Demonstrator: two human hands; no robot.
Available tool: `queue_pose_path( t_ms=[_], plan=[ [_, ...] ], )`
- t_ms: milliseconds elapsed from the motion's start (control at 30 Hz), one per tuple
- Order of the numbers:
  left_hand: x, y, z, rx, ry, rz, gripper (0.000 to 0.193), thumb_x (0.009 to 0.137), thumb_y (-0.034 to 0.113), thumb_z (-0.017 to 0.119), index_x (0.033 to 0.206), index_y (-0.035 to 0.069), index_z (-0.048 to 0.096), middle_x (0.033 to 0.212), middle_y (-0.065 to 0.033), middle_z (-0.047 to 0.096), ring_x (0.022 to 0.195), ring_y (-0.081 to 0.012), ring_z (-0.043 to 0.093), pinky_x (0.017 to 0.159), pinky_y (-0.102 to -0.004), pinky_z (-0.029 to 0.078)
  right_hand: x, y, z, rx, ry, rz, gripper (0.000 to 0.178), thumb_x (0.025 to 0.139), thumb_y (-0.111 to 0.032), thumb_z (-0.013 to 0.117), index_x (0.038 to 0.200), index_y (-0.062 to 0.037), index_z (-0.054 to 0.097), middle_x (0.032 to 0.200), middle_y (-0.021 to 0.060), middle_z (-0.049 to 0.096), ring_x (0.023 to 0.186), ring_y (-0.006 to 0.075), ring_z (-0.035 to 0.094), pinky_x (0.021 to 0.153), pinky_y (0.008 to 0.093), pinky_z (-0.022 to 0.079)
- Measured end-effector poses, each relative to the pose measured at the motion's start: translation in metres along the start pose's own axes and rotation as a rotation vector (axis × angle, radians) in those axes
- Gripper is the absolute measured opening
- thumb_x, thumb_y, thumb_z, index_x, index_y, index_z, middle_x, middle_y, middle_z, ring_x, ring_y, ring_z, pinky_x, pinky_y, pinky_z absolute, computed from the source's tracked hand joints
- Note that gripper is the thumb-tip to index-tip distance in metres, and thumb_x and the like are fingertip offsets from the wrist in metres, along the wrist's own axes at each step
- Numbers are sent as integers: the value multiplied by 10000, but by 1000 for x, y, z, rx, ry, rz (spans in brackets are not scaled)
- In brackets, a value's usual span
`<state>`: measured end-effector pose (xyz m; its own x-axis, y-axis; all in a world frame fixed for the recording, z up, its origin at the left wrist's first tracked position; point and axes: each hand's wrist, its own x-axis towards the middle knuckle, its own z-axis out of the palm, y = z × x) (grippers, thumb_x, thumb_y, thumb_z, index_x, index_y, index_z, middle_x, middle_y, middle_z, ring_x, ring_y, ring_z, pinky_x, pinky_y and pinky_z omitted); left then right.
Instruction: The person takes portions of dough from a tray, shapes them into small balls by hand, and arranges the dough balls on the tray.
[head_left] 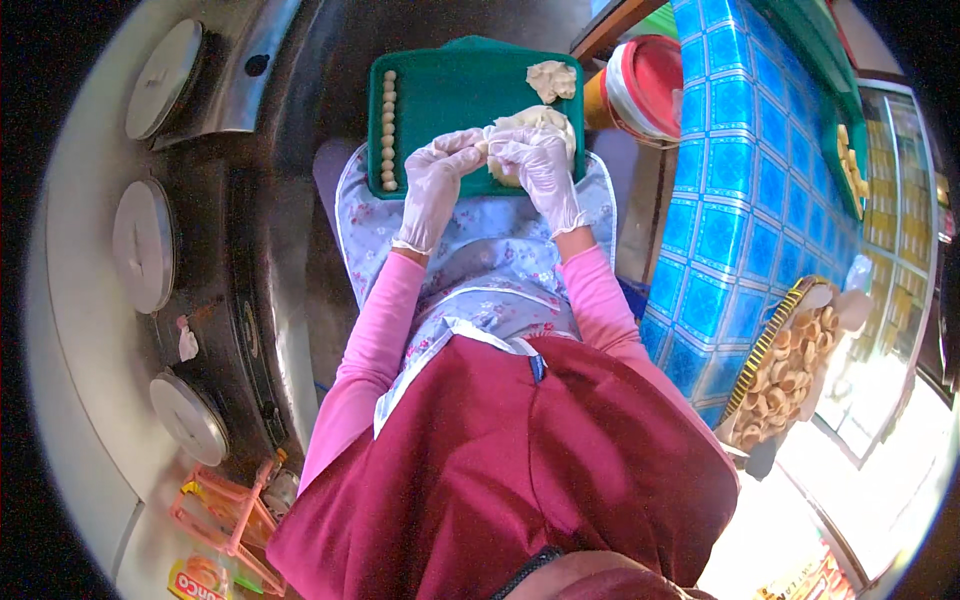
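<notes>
Both my hands wear thin whitish gloves and meet over the near edge of a green tray (pixel 445 90). My left hand (pixel 435 185) is closed in a pinch, its fingertips against those of my right hand (pixel 540 175), which is pinched too. A small pale bit of dough (pixel 487 140) shows between the fingertips, mostly covered by them. Behind my right hand lies a big smooth lump of dough (pixel 545 117), partly hidden. A smaller, ragged dough piece (pixel 551 82) sits at the tray's far right. Several small dough balls (pixel 389 130) form a straight row along its left side.
The tray rests over my lap, on a flowered apron (pixel 470 270). A table with a blue checked cloth (pixel 712 200) stands at right, holding a basket (pixel 785 385) of curved brown pieces. Beyond is a red-lidded bucket (pixel 655 85). Round metal lids (pixel 145 245) line the left; a pink rack (pixel 235 515) stands lower left.
</notes>
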<state>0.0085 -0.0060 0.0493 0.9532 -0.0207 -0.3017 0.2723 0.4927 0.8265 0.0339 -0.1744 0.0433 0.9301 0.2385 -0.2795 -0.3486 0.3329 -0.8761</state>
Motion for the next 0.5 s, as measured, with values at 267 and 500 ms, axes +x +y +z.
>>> queue_pose_path(
  t_ms=[267, 500],
  plan=[
    [13, -10, -7, -82, 18, -37, 198, 893, 26, 657, 1068, -66, 659, 1027, -123, 704, 902, -192, 685, 866, -297, 546, 2, -4, 12, -743, -8, -500, 161, 827, -105, 717, 963, -28, 757, 891, 52, 710, 863, 144, 642, 728, 296, 505],
    [15, 4, -12, -352, 54, 2, 229, 869, 7, 667, 1092, -33, 635, 1111, -145, 676, 991, -219, 662, 885, -286, 530, 1, -3, 6, -743, -1, -214, 248, 790, -138, 715, 1018, -43, 736, 897, 105, 718, 828, 203, 680, 762, 317, 518]
  ],
)
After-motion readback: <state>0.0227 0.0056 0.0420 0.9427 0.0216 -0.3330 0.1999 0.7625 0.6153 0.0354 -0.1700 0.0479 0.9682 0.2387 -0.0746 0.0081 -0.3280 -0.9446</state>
